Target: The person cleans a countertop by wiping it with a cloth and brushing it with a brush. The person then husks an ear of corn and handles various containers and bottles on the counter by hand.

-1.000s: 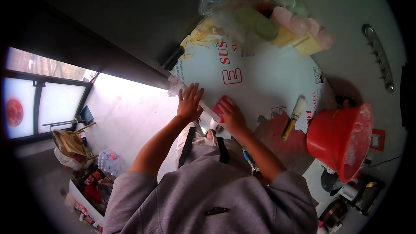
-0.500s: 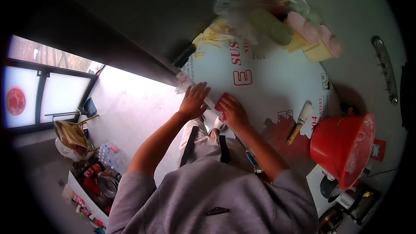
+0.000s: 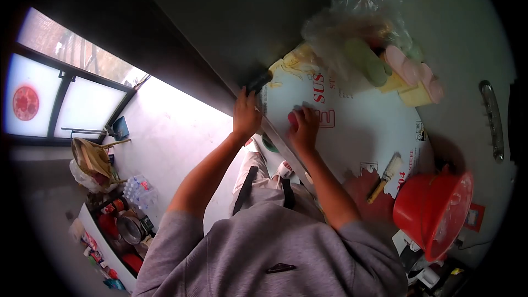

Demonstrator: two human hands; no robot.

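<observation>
Our bare left hand (image 3: 246, 115) pointed toward the far side, fingers extended; to its right, our bare right hand (image 3: 305, 127) curled its fingers. Our bare forearms (image 3: 204, 179) converged from near.

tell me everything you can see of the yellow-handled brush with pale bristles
The yellow-handled brush with pale bristles has a straight, wood-like handle and whitish bristles, perhaps coated. It lies untouched by any hand, slanting, bristles pointing away from the person, beside the big red plastic bucket. Its handle end is over a dull reddish patch. Finer detail is too small to tell.
</observation>
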